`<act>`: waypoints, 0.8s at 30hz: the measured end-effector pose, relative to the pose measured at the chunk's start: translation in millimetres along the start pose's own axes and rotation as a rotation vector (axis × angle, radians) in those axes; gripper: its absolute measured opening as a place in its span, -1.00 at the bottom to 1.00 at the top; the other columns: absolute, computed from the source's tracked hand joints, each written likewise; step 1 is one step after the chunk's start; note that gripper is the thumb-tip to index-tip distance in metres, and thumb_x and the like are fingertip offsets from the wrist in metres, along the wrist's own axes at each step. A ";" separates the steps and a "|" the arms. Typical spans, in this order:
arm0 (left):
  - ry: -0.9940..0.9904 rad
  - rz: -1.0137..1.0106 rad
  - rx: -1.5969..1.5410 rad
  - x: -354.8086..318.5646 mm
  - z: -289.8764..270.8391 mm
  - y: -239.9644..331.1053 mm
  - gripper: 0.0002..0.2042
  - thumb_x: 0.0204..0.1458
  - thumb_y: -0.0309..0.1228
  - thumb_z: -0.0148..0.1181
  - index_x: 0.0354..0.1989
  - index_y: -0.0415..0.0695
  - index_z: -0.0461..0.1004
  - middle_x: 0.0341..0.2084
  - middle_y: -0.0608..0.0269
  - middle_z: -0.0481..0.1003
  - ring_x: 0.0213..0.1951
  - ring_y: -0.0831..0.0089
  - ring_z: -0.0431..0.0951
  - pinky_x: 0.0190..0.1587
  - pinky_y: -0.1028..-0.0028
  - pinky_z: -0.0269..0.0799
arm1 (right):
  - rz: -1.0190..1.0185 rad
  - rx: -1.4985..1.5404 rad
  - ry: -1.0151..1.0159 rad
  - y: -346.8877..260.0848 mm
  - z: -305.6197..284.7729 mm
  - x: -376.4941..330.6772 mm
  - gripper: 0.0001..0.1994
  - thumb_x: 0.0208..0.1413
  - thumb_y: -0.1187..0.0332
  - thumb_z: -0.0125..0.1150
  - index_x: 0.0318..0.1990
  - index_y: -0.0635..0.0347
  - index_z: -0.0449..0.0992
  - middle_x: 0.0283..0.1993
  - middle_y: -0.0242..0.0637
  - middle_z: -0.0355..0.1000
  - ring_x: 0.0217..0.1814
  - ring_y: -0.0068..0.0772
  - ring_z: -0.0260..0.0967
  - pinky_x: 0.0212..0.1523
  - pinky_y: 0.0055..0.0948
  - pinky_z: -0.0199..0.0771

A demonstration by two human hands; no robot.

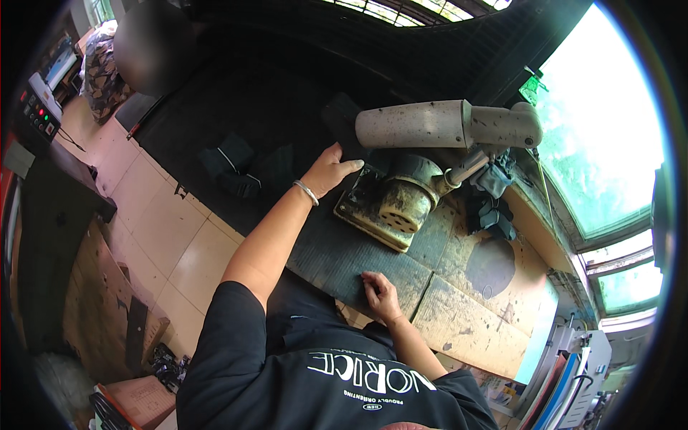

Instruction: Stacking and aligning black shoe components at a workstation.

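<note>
My left hand (331, 173) reaches out over the dark work surface, its thumb spread away from the fingers. Just beyond its fingertips lies a flat dark piece (341, 116); whether they touch it I cannot tell. To the right of this hand stands a stained machine with a thick grey cylindrical arm (412, 125) above a round, holed metal housing (405, 203) on a base plate. Nearer my body, my right hand (382, 295) rests at the edge of a worn dark ribbed mat (351, 259), its fingers loosely bent and apart, with nothing visible in them.
Dark fabric pieces (233, 161) lie in bundles on the left of the table. More cloth scraps (491, 213) sit right of the machine, beside stained cardboard (480, 315). A bright window (602, 129) is at the right. At the upper left stands another person (104, 75).
</note>
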State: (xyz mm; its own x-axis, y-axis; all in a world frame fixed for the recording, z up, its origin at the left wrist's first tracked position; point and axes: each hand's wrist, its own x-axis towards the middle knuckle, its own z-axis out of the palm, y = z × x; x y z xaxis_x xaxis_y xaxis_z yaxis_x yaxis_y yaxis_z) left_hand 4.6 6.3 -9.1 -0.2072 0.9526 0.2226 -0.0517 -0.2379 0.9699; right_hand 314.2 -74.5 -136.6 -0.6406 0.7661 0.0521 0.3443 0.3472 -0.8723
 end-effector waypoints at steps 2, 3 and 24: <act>0.019 -0.006 -0.017 3.8 -1.3 -1.7 -0.52 0.01 -0.39 0.24 0.09 -0.36 0.31 0.03 0.13 0.40 0.10 0.42 0.33 0.19 0.44 0.17 | -0.002 0.003 0.004 3.1 0.0 -0.5 -0.75 0.06 0.60 0.09 -0.07 0.26 0.49 -0.17 -0.17 0.47 -0.15 -0.28 0.49 -0.11 -0.45 0.48; 0.024 -0.028 -0.057 7.0 -4.6 -3.7 -0.51 0.02 -0.42 0.23 0.11 -0.36 0.30 0.05 0.13 0.39 0.11 0.41 0.32 0.21 0.44 0.16 | -0.005 0.008 0.005 2.9 0.6 -0.2 -0.75 0.06 0.60 0.09 -0.07 0.27 0.49 -0.17 -0.17 0.47 -0.15 -0.28 0.49 -0.11 -0.45 0.48; -0.068 -0.105 0.123 -9.3 -0.2 9.2 -0.55 0.01 -0.41 0.23 0.07 -0.33 0.34 -0.03 0.15 0.45 0.02 0.45 0.38 0.14 0.44 0.25 | -0.017 0.000 0.010 1.9 -0.2 0.1 -0.76 0.06 0.60 0.10 -0.08 0.25 0.49 -0.20 -0.18 0.47 -0.17 -0.29 0.48 -0.14 -0.45 0.48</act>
State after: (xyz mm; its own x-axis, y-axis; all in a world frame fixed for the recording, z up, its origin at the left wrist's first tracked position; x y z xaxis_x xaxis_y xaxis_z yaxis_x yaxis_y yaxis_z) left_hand 5.8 -4.8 -2.3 -0.1399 0.9827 0.1216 0.0507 -0.1155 0.9920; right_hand 314.9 -73.7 -138.1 -0.6393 0.7656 0.0722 0.3332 0.3604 -0.8712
